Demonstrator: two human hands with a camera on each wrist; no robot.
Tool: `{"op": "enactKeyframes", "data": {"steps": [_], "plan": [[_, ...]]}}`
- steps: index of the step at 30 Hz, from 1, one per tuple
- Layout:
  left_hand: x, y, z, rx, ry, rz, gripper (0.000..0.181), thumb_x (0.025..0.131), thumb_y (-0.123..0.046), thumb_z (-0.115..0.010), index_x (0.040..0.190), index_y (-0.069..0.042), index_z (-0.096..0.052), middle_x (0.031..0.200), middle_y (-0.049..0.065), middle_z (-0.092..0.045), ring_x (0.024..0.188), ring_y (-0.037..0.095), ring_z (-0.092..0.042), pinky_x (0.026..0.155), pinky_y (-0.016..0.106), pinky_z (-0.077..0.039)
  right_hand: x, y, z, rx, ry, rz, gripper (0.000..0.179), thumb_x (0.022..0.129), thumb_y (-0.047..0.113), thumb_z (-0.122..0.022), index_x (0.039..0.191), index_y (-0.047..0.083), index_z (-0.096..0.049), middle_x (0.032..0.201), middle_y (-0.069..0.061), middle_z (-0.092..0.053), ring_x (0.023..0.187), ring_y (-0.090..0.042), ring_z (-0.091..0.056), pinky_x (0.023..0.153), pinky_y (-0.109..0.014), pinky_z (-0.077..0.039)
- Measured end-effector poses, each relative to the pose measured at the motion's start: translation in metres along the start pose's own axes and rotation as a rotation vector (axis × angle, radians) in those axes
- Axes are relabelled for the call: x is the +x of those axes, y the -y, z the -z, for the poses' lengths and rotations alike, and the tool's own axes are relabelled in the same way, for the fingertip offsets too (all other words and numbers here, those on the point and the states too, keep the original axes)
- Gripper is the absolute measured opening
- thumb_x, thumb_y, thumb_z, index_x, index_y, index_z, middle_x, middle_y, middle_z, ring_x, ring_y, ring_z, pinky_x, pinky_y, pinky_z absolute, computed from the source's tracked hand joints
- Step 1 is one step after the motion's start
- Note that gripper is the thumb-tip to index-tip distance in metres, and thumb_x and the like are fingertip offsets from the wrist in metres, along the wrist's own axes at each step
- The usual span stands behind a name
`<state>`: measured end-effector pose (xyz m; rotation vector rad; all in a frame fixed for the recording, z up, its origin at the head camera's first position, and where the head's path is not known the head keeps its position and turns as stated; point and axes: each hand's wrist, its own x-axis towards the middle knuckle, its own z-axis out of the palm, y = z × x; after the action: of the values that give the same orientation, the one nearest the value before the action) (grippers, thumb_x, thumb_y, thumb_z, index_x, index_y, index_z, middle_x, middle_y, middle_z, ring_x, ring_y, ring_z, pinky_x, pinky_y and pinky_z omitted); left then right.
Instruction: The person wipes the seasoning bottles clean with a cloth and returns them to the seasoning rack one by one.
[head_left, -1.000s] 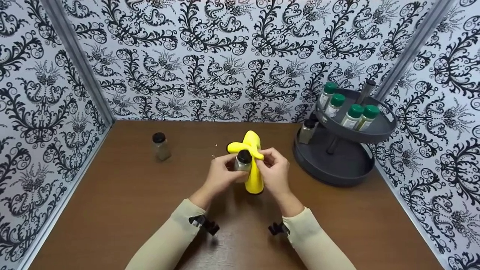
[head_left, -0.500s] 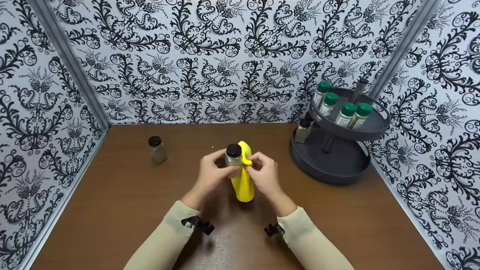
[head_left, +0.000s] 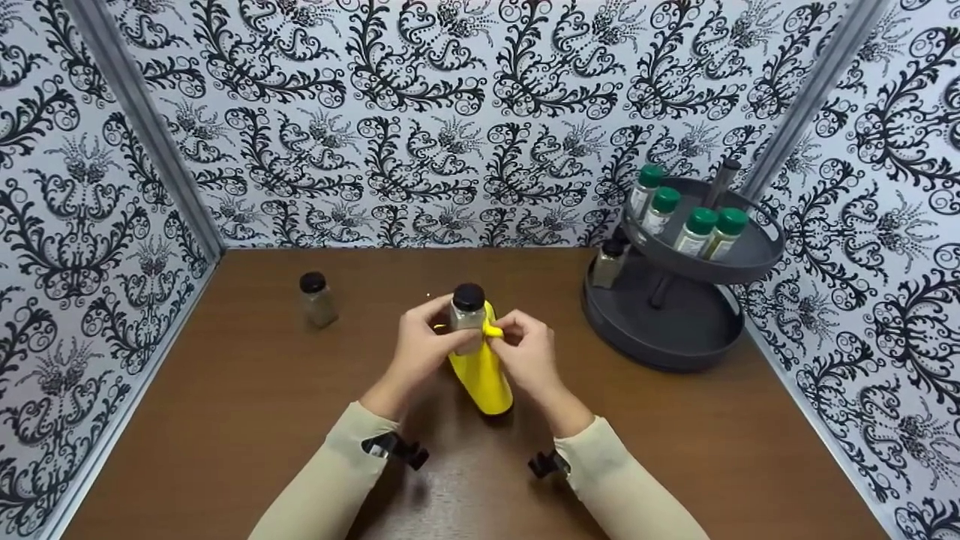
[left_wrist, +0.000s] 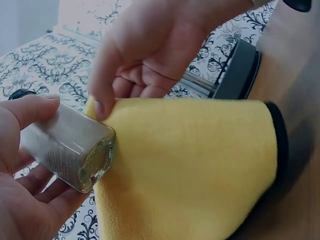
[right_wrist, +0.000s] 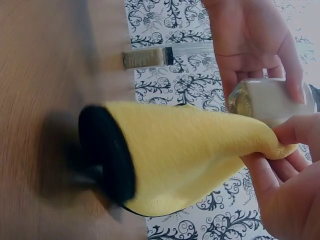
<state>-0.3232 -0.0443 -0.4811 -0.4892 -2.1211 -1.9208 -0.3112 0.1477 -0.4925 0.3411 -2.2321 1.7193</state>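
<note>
My left hand (head_left: 420, 349) grips a clear glass spice jar (head_left: 466, 321) with a black cap, thumb in front and fingers behind. The cap end points up in the head view, and the left wrist view shows the jar's thick glass base (left_wrist: 96, 162). With thumb and fingertips, my right hand (head_left: 529, 351) pinches a corner of a yellow cloth (head_left: 484, 384) edged in black. From that pinch the cloth (right_wrist: 185, 150) hangs in a loose fold beside and behind the jar, its dark-trimmed lower edge above the tabletop.
Another black-capped jar (head_left: 319, 304) stands on the wooden table (head_left: 225, 420) at the left. A dark two-tier round stand (head_left: 675, 356) is at the right. Several green-capped jars (head_left: 694, 234) fill its upper tier, and a black-capped jar (head_left: 608, 266) stands on the lower one.
Both hands have shifted slightly left. The cloth has dropped from a bunched cross shape around the jar into a hanging fold. The jar stays in my left hand.
</note>
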Motion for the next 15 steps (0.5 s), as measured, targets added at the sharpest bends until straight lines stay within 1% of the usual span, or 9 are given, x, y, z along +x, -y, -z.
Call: {"op": "enactKeyframes", "data": {"steps": [4, 8, 12, 15], "plan": [[-0.002, 0.004, -0.004, 0.022, 0.020, -0.023, 0.047, 0.081, -0.016, -0.093, 0.125, -0.013, -0.079, 0.109, 0.007, -0.080, 0.096, 0.021, -0.072, 0.087, 0.034, -0.063, 0.000, 0.003, 0.002, 0.037, -0.053, 0.005, 0.009, 0.086, -0.003, -0.081, 0.092, 0.001, -0.075, 0.093, -0.017, -0.080, 0.082, -0.016, -0.075, 0.075, -0.023, -0.061], [-0.004, 0.008, -0.009, 0.054, 0.054, -0.037, 0.047, 0.080, -0.015, -0.093, 0.125, -0.013, -0.079, 0.110, 0.007, -0.081, 0.095, 0.020, -0.074, 0.087, 0.032, -0.062, 0.002, 0.007, 0.006, 0.132, -0.122, 0.013, 0.010, 0.087, -0.005, -0.080, 0.094, -0.006, -0.074, 0.092, -0.020, -0.079, 0.080, -0.012, -0.073, 0.072, -0.021, -0.060], [-0.005, 0.014, -0.013, 0.086, 0.080, -0.025, 0.046, 0.077, -0.016, -0.093, 0.121, -0.013, -0.080, 0.106, 0.005, -0.081, 0.092, 0.018, -0.073, 0.084, 0.030, -0.061, 0.004, 0.016, 0.012, 0.262, -0.184, 0.009, 0.013, 0.088, -0.008, -0.077, 0.098, -0.013, -0.071, 0.090, -0.015, -0.078, 0.079, -0.010, -0.072, 0.072, -0.022, -0.061], [-0.007, 0.019, -0.015, 0.090, 0.107, -0.005, 0.045, 0.076, -0.017, -0.094, 0.120, -0.016, -0.080, 0.104, 0.003, -0.080, 0.091, 0.017, -0.072, 0.083, 0.034, -0.061, 0.005, 0.023, 0.015, 0.342, -0.209, 0.022, 0.015, 0.088, -0.011, -0.075, 0.100, -0.016, -0.068, 0.088, -0.010, -0.078, 0.080, -0.011, -0.072, 0.073, -0.024, -0.061]]}}
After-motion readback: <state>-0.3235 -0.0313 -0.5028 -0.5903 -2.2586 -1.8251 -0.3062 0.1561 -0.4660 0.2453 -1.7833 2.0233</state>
